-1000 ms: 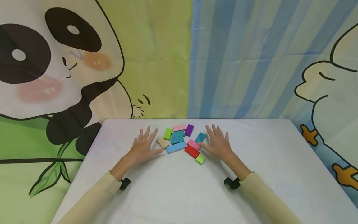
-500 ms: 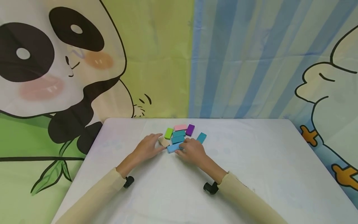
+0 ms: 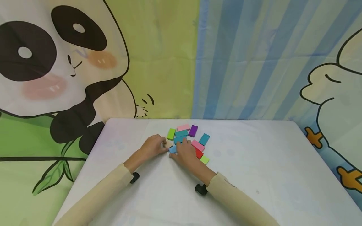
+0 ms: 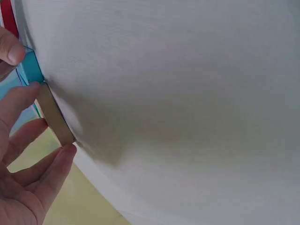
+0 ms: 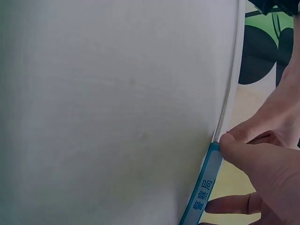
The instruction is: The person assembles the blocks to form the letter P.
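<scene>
Near the far middle of the table, my left hand (image 3: 152, 147) holds a tan wooden block (image 4: 55, 115) between thumb and fingertips at its two ends. My right hand (image 3: 186, 153) grips a long light blue block (image 3: 173, 149) just beside it; printed characters show on this block's face in the right wrist view. The right fingers cover most of it in the head view. Behind the hands lie two teal blocks (image 3: 181, 133), a green block (image 3: 171, 134), a pink block (image 3: 183, 127) and a purple block (image 3: 193, 131).
Right of my right hand lie a red block (image 3: 199, 153), another pink block (image 3: 198, 145), a small lime block (image 3: 204, 159) and a separate teal block (image 3: 204, 139). The white table (image 3: 254, 157) ends at a cartoon-printed cloth (image 3: 226, 62).
Both hands were spread on either side of the blocks. The left fingers have closed on the tan block; the right hand has moved left across the red block onto the light blue one.
</scene>
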Demonstrator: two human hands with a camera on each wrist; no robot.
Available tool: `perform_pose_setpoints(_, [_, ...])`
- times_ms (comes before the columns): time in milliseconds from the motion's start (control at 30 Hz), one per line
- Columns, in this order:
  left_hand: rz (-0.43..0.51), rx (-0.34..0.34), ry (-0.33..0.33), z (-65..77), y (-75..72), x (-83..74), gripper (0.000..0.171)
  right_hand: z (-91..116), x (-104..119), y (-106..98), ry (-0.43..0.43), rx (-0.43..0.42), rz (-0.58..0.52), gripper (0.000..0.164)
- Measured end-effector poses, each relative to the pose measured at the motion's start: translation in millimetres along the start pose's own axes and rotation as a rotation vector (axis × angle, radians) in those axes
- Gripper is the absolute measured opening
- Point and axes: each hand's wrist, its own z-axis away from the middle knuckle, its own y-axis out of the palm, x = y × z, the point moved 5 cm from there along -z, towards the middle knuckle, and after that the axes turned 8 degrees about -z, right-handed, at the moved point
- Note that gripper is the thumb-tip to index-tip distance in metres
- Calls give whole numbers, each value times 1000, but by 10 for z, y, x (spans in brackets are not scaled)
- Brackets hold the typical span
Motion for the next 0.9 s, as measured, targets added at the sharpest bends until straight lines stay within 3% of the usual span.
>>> perform_pose_setpoints(133, [27, -13, 20, 99, 13, 93, 24, 1, 3, 1, -3, -66, 77, 59])
perform_pose_setpoints(267, [23, -18, 60, 310, -29, 226, 27, 25, -22, 11, 9, -76, 171, 55])
perform_pose_setpoints(467, [-36, -3, 109, 756, -145, 355, 29, 9, -68, 16, 11, -57, 163, 57])
perform_pose_setpoints(667, [-78, -7, 202, 1251, -175, 410, 41, -95, -135, -2, 34, -62, 124, 45])
perform_pose_setpoints(900, [-31, -24, 204, 1631, -181, 522, 46, -328, -25, 49, 129, 51, 96, 78])
